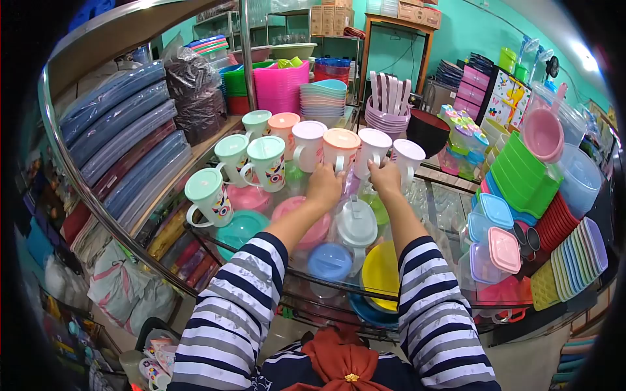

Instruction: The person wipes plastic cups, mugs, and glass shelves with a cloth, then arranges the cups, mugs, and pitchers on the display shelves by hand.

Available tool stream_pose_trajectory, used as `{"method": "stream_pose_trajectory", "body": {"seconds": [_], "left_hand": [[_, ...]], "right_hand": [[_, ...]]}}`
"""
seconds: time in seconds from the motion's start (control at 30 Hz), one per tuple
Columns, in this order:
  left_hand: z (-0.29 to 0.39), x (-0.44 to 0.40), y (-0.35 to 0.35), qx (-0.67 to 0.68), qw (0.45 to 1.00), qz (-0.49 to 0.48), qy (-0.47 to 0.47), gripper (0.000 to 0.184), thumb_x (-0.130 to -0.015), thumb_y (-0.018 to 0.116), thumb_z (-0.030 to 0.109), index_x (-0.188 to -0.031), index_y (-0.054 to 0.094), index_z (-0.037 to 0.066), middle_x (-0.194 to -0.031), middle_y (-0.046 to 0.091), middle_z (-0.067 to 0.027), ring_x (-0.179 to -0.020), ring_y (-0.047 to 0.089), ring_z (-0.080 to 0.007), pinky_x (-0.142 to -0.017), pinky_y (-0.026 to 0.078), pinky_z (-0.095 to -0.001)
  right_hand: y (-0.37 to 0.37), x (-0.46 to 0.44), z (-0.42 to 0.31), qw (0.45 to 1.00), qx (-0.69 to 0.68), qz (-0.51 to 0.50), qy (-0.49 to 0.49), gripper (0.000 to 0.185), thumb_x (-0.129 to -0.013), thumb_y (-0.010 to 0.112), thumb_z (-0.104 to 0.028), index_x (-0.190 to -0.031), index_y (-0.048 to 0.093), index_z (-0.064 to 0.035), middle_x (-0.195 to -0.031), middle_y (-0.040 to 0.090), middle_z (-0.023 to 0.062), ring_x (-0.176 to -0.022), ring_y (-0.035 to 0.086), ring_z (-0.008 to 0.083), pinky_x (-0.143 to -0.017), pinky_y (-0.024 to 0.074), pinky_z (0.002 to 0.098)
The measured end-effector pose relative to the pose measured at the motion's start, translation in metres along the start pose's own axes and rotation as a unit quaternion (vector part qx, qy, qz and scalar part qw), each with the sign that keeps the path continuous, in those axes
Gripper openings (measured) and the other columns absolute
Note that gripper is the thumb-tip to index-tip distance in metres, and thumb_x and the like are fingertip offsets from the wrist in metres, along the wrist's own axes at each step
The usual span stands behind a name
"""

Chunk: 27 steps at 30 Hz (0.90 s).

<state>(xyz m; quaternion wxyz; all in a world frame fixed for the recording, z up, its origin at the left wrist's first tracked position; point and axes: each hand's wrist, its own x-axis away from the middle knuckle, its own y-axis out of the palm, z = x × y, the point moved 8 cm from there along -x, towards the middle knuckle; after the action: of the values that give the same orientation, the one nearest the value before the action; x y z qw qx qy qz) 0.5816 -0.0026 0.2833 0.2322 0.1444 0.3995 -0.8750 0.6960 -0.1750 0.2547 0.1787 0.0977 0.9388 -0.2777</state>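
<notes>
My left hand (325,184) is closed at the handle of a lidded mug with a peach lid (342,138). Just to its right, my right hand (385,176) grips the handle of a lidded mug with a pale pink lid (375,137). Both mugs stand upright on the glass shelf. A mug with a pale lilac lid (409,150) is at the right end of the row, and another pale pink-lidded mug (309,133) is at the left of the peach one. Several mint-lidded mugs (266,163) with printed patterns stand farther left, beside a second peach-lidded mug (284,124).
Under the glass lie a lidded pitcher (357,223), a yellow basin (380,270) and a teal lid (242,231). Stacked green trays (521,176) and lidded containers (492,212) crowd the right. A metal rail (72,159) and folded fabric (117,111) border the left.
</notes>
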Motion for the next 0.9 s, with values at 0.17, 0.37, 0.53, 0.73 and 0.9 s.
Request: {"method": "stream_pose_trajectory", "body": {"seconds": [0.17,0.37,0.53,0.73,0.9], "left_hand": [[0.01,-0.01,0.002,0.017,0.999,0.011,0.029,0.025,-0.083,0.058,0.02,-0.089,0.057,-0.004,-0.094,0.059,-0.026,-0.091,0.056,-0.0403,-0.079,0.044,-0.0459],[0.008,-0.025,0.016,0.054,0.995,0.026,0.076,0.024,-0.083,0.058,0.019,-0.088,0.056,-0.005,-0.087,0.06,-0.0261,-0.085,0.057,-0.0426,-0.077,0.044,-0.0476],[0.002,-0.032,0.026,0.076,0.995,0.003,0.069,0.029,-0.082,0.06,0.02,-0.093,0.055,-0.006,-0.09,0.06,-0.0265,-0.089,0.057,-0.0418,-0.079,0.044,-0.0468],[0.002,-0.02,0.023,0.048,0.998,-0.01,0.025,0.052,-0.079,0.064,0.025,-0.114,0.041,-0.007,-0.118,0.047,-0.0288,-0.105,0.051,-0.0417,-0.087,0.043,-0.0444],[0.009,-0.012,0.014,0.026,1.0,0.005,-0.005,0.072,-0.076,0.066,0.03,-0.125,0.03,-0.009,-0.124,0.043,-0.0308,-0.115,0.045,-0.0403,-0.095,0.038,-0.0429]], "right_hand": [[-0.002,0.001,-0.003,1.0,0.008,-0.021,-0.013,0.028,-0.084,0.06,-0.025,-0.084,0.06,0.003,-0.064,0.064,0.0113,-0.047,0.059,0.0153,-0.044,0.0452,0.0291],[-0.006,0.014,-0.008,0.999,-0.006,-0.007,-0.032,0.029,-0.085,0.059,-0.025,-0.086,0.061,0.0036,-0.057,0.062,0.0083,-0.042,0.056,0.0139,-0.043,0.0434,0.0292],[-0.015,0.026,-0.02,0.999,0.013,-0.028,-0.033,0.029,-0.084,0.059,-0.025,-0.087,0.062,0.0035,-0.065,0.065,0.0119,-0.052,0.061,0.0192,-0.051,0.0469,0.0339],[-0.113,0.054,-0.067,0.941,0.135,0.285,-0.118,0.037,-0.08,0.062,-0.031,-0.09,0.061,0.0041,-0.089,0.064,0.0235,-0.088,0.06,0.0381,-0.078,0.0451,0.0457],[-0.108,0.008,0.026,0.984,0.116,0.117,0.069,0.04,-0.08,0.063,-0.031,-0.08,0.059,0.0085,-0.07,0.062,0.0193,-0.072,0.063,0.0373,-0.065,0.0499,0.0441]]}}
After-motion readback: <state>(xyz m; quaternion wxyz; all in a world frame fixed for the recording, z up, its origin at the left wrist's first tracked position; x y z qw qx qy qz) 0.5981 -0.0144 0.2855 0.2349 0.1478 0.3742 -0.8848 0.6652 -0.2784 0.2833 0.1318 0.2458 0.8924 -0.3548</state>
